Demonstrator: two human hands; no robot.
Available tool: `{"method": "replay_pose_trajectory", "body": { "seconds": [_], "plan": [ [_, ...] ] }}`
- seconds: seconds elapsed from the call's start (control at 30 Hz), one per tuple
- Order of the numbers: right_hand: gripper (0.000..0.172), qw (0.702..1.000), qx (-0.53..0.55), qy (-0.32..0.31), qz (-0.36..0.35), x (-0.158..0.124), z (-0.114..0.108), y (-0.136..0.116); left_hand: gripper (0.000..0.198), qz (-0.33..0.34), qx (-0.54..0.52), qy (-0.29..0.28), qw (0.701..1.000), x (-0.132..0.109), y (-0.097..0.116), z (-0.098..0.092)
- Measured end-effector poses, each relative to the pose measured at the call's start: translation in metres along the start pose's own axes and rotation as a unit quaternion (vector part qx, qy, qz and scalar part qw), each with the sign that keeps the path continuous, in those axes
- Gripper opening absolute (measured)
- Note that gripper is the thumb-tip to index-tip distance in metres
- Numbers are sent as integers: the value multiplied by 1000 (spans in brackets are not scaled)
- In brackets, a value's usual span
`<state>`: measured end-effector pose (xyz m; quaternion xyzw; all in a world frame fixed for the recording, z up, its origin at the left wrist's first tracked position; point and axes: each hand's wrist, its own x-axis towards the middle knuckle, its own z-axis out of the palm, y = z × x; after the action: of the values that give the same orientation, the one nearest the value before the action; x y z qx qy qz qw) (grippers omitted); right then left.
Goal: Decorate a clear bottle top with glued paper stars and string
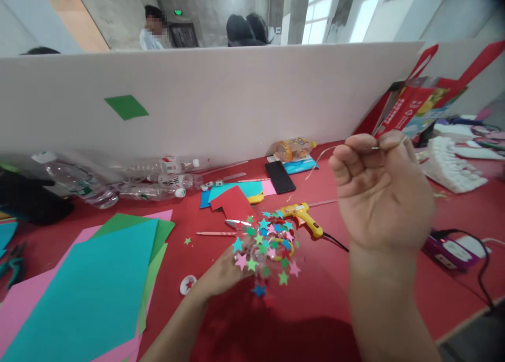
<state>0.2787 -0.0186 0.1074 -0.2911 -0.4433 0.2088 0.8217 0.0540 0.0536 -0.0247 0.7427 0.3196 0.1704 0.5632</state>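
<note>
A clear ornament stuck with paper stars (268, 246) is gripped in the left hand (221, 273), just above the red worktop (315, 309). A thin strand (320, 157) is pinched in the closed right hand (381, 193), which is raised well apart. Drawing the strand out is judged to be the step in hand; steady tension is called for next.

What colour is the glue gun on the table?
The glue gun is yellow; head view.

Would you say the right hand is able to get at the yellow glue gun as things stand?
Probably yes: the glue gun lies uncovered on the red table, down and left of the right hand. That hand pinches a thin strand, though, so its grip is taken.
</note>
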Motion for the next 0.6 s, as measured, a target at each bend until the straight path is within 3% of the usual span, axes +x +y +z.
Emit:
{"method": "replay_pose_trajectory", "body": {
  "seconds": [0.17,0.27,0.33,0.4,0.47,0.53,0.6],
  "plan": [
    [11,999,-29,45,5,6,-2,7,27,-31,13,-65,997,-1,24,-12],
    [9,994,-92,50,-4,8,-2,16,21,-37,56,-3,998,-8,39,-32],
    [10,980,-199,20,4,6,-2,22,19,-12,90,51,995,-14,42,-48],
    [12,940,-335,-55,44,2,-2,26,19,-20,116,107,987,-20,38,-62],
    [17,878,-451,-138,88,-3,0,28,24,-23,118,184,976,-25,29,-72],
    [25,823,-520,-203,106,-9,3,28,27,5,122,266,956,-29,20,-79],
    [30,796,-546,-244,95,-14,7,26,29,26,123,327,937,-31,13,-83]
  ]
}}
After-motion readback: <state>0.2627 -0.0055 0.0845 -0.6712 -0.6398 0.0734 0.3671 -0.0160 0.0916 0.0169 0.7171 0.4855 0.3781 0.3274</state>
